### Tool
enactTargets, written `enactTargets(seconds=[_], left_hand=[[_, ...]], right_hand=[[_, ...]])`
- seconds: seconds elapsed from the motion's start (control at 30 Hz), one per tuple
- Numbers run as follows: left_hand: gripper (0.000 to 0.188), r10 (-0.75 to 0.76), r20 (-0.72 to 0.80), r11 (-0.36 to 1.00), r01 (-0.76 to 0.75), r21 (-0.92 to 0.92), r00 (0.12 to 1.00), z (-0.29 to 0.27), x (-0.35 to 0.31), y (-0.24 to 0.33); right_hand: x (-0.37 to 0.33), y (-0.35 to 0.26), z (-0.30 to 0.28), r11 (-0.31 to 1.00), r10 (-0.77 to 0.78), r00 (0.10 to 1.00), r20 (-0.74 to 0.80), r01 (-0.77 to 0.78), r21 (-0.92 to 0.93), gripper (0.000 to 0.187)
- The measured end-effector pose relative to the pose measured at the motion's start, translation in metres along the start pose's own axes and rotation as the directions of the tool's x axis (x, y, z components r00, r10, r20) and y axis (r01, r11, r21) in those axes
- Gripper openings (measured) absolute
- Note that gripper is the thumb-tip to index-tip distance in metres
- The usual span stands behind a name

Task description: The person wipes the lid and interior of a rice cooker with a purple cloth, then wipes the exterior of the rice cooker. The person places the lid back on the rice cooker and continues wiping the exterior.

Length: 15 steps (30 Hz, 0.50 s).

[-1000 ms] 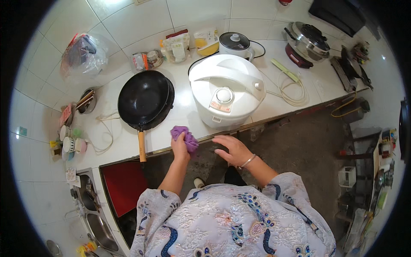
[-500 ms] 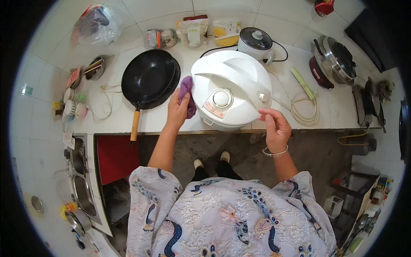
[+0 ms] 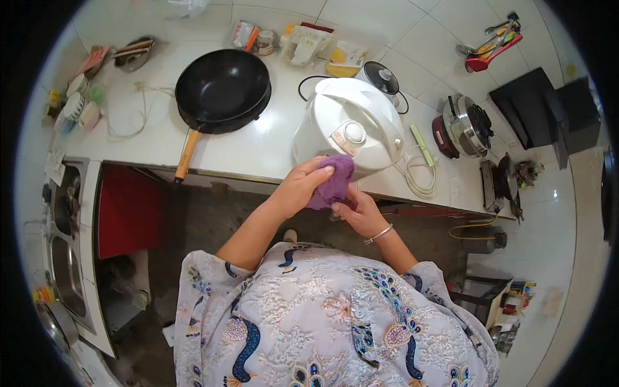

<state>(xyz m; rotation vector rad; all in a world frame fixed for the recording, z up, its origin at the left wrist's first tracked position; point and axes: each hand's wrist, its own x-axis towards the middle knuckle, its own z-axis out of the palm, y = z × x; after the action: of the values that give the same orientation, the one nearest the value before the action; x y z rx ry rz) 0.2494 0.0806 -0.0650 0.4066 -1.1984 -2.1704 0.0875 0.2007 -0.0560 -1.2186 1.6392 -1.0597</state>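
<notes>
A purple cloth (image 3: 332, 182) is held between both hands, just in front of a white rice cooker (image 3: 306, 132) with its lid down. My left hand (image 3: 302, 186) grips the cloth from the left, thumb on top. On the lower right side, my right hand (image 3: 362, 211), with a bangle at the wrist, pinches the cloth's edge. The cooker stands at the front of the white counter (image 3: 271, 145), its handle across the lid; the cloth and hands cover part of its front.
Left of the cooker sits a black wok (image 3: 222, 87), its wooden handle (image 3: 187, 155) jutting over the counter edge. Behind is a small lidded pot (image 3: 380, 77). A coiled white cable (image 3: 420, 180) lies to the right, near an electric pan (image 3: 467, 126). A sink (image 3: 68, 264) is at far left.
The purple cloth has moved from the cooker's left side to its front, and my right hand has come from the lid's right edge to take hold of it. The view has shifted.
</notes>
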Motion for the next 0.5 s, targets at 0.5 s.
enactTargets(seconds=[0.5], left_hand=[[0.019,-0.042,0.012,0.925,0.034,0.38,0.999,-0.003,0.016,0.04]], right_hand=[[-0.014,-0.021,-0.058,0.916,-0.157,0.903,-0.399,0.285,0.284,0.02]])
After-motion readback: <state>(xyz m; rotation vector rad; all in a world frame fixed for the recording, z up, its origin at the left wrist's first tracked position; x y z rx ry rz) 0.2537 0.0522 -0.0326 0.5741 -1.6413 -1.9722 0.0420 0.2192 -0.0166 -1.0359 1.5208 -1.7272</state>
